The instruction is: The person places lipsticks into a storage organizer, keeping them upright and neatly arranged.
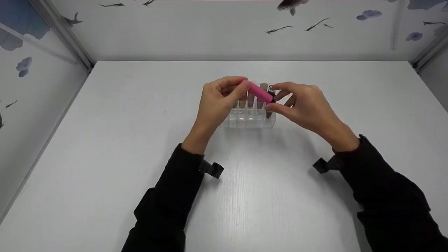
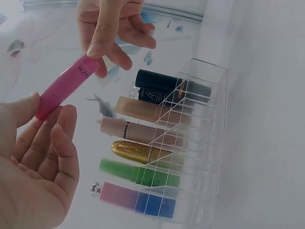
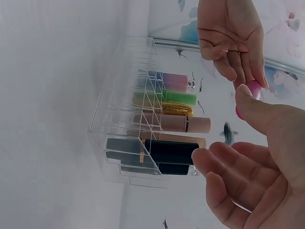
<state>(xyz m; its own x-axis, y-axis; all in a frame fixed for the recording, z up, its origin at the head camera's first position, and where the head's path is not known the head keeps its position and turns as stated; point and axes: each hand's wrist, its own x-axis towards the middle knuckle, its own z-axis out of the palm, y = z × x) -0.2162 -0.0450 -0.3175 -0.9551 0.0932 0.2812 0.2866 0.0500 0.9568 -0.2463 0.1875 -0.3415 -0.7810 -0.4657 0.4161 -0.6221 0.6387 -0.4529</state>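
Observation:
A bright pink lipstick tube (image 1: 259, 92) is held slanted above a clear organizer (image 1: 252, 123). My left hand (image 1: 217, 99) pinches one end between thumb and fingers, while my right hand (image 1: 302, 105) pinches the other end. In the left wrist view, small dark lettering shows near the upper end of the lipstick tube (image 2: 64, 88); the remaining fingers of the right hand (image 2: 112, 28) spread away from it. From the right wrist, much of the lipstick tube (image 3: 255, 89) is hidden behind the right thumb.
The organizer's back row holds a black tube (image 2: 155, 81), a beige tube (image 2: 138, 109), a gold tube (image 2: 131, 151), a green tube (image 2: 138, 172) and a pink-and-blue tube (image 2: 136, 199), among others. A white table (image 1: 105, 157) lies beneath, with patterned panels (image 1: 227, 31) behind.

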